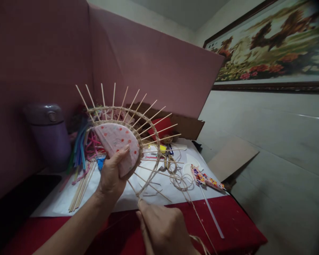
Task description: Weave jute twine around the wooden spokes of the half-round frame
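1. I have the left hand (112, 175) gripping the stick-and-twine weaving (130, 141) by its fabric-covered centre (118, 138), thumb across the cloth.
2. My right hand (166, 225) pinches the twine (138, 197), just below the left hand's fingers.
3. The sticks (114, 94) fan out beyond the left thumb.
4. I see scissors (168, 163) beyond the right fingers.

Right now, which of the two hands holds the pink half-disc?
The left hand, its thumb lying on the red-spotted face of the pink half-disc; the right hand, lower down, pinches twine instead.
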The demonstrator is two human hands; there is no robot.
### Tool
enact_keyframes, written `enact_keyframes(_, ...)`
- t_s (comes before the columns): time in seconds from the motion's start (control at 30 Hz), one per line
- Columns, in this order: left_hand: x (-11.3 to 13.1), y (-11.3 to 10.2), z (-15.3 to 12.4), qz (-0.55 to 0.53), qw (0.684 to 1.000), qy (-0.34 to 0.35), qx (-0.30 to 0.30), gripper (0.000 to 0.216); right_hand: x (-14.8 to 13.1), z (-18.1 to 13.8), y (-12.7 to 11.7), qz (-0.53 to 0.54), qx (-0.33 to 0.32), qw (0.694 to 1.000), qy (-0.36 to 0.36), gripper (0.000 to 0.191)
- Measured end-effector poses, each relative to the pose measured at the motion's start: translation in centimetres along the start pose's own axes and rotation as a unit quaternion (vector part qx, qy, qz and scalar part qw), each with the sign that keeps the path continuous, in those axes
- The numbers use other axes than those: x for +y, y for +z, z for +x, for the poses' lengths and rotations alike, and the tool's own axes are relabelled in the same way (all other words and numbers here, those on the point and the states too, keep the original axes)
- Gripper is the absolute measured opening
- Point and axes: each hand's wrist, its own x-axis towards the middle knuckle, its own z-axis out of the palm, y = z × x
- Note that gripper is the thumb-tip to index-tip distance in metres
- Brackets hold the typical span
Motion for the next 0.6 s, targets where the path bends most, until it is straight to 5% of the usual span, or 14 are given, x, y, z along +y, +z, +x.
enact_keyframes(0.13,-0.1,-0.1,0.0,-0.003,1.000,0.007,-0.005,0.019,-1.0,0.6,1.2,-0.023,0.024,0.999,0.025,0.022)
enact_keyframes(0.4,0.1,-0.1,0.0,-0.047,0.999,0.011,0.001,0.013,-2.3,-0.3,4.2,-0.128,0.196,0.968,0.093,0.027)
enact_keyframes(0.6,-0.6,-0.3,0.5,-0.056,0.998,-0.001,0.010,0.012,-2.8,-1.4,4.9,0.004,0.160,0.974,0.158,0.027)
